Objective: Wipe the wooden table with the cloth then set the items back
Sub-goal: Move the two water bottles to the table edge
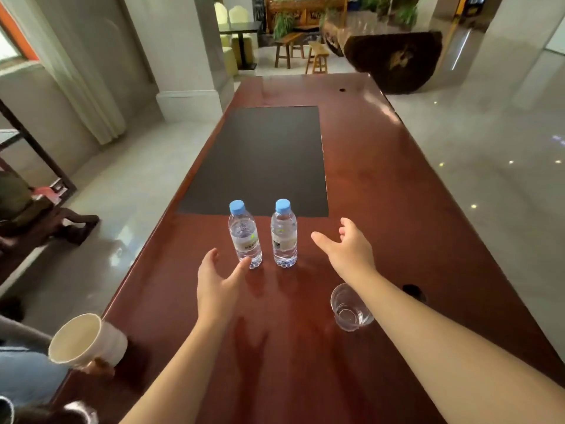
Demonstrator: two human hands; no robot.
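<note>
Two clear water bottles with blue caps stand upright side by side on the reddish wooden table (382,185): the left bottle (244,235) and the right bottle (284,235). My left hand (218,283) is spread open just in front of the left bottle, its thumb tip at the bottle's base. My right hand (348,244) is open to the right of the right bottle, a short gap away. A clear plastic cup (350,307) stands under my right forearm. No cloth is in view.
A black mat (263,157) lies along the table's middle beyond the bottles. At the near left edge another person's hand holds a white paper cup (87,341). Two dark cable holes (414,292) sit near the right side. Polished floor surrounds the table.
</note>
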